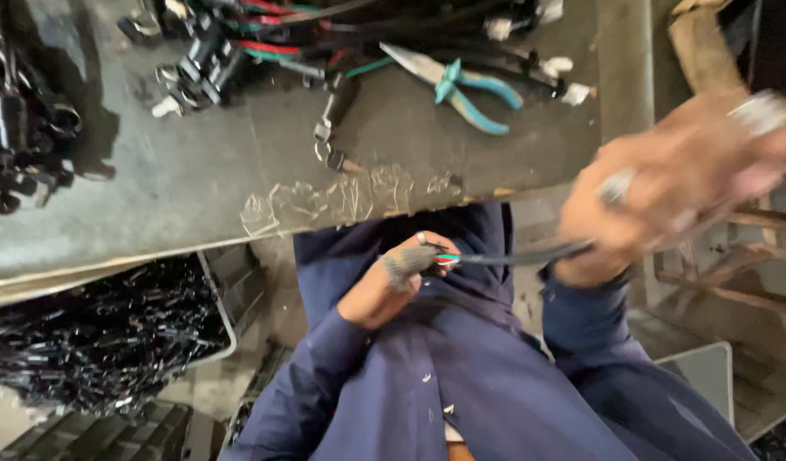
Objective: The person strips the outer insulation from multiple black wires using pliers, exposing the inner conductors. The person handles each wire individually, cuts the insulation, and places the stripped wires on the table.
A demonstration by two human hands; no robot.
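Observation:
My left hand is closed around one end of a black sheathed cable, just below the edge of the grey metal workbench. Red and green wire ends show at its fingers, and a grey cover sits on one fingertip. My right hand, blurred and wearing rings, grips the same cable's other end to the right, beside the bench. Both arms are in dark blue sleeves.
Teal-handled pliers lie on the bench among black cables and connectors with red and green wires. A heap of black parts sits at the left. A bin of black cable pieces stands under the bench.

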